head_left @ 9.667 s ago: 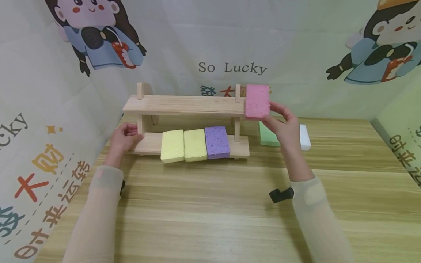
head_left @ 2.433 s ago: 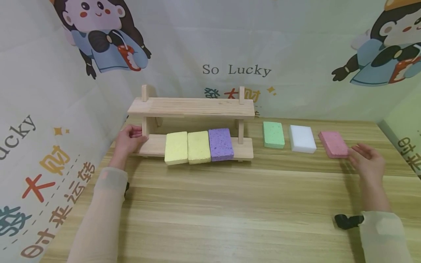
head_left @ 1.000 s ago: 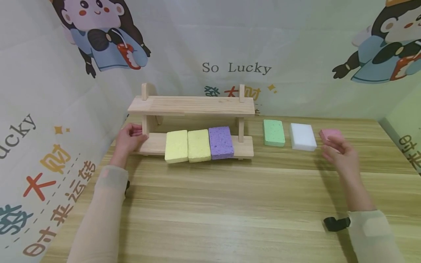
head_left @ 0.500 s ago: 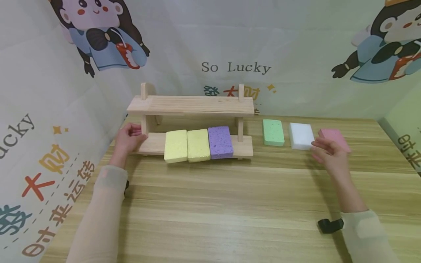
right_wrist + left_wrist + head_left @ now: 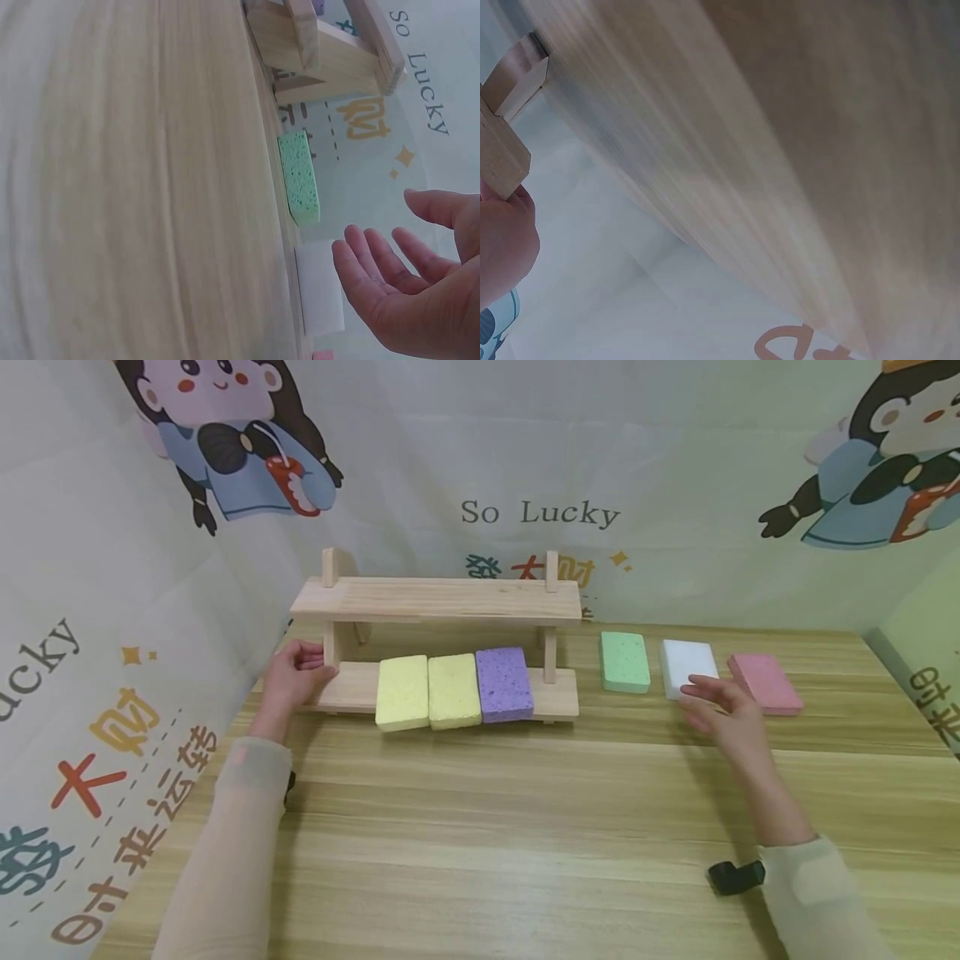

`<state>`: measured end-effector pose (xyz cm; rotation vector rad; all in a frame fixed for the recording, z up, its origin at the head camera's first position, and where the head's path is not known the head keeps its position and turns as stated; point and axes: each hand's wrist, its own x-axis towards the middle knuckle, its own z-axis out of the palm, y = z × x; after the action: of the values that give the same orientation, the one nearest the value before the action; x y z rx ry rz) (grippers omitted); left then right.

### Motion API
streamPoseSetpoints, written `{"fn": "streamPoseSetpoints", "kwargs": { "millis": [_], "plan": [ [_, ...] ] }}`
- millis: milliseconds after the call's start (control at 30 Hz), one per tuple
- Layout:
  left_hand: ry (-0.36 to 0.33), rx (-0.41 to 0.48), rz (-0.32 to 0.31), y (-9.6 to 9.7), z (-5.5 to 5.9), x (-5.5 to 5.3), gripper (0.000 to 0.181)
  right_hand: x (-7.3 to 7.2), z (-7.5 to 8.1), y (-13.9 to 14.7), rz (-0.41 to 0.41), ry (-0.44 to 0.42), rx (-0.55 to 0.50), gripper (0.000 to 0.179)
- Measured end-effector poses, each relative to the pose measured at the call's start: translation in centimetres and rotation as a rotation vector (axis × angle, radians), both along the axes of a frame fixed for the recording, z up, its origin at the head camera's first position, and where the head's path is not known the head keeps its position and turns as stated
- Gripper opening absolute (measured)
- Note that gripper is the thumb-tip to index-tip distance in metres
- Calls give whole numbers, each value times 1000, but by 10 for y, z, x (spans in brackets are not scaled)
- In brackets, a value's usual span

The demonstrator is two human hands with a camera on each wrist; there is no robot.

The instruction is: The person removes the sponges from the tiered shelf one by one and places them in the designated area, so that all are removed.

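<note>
A two-tier wooden shelf (image 5: 457, 602) stands at the back of the table. My left hand (image 5: 294, 677) grips its left end by the upright, thumb in front; the left wrist view shows that hand (image 5: 506, 240) against a wooden end piece (image 5: 502, 154). Two yellow sponges (image 5: 402, 693) and a purple sponge (image 5: 505, 685) lie side by side on the lower board. My right hand (image 5: 727, 718) hovers at the near side of a white sponge (image 5: 686, 662), covering its front corner. In the right wrist view the fingers are spread and loosely bent, holding nothing.
Right of the shelf, a green sponge (image 5: 624, 662) and a pink sponge (image 5: 767, 683) lie on the wooden table (image 5: 480, 843), either side of the white one. A printed cloth (image 5: 675, 460) hangs behind and along the sides.
The pink sponge, earlier held at the upper board's right end, now lies on the table, released. My right hand has moved left from it to the white sponge. The left hand has stayed put.
</note>
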<state>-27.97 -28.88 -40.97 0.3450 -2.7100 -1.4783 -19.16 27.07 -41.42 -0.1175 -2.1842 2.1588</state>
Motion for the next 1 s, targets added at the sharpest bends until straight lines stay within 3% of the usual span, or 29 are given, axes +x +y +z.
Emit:
{"fn": "streamPoseSetpoints", "kwargs": {
  "millis": [433,767,1000],
  "plan": [
    [9,7,-6,-1,-1,0,46,-2,-4,-23,75,4,13,26],
    [5,8,-4,0,1,1,46,0,6,-42,123,-16,66,25],
    [1,28,5,0,0,0,45,-2,10,-53,164,-43,132,48]
  ]
}}
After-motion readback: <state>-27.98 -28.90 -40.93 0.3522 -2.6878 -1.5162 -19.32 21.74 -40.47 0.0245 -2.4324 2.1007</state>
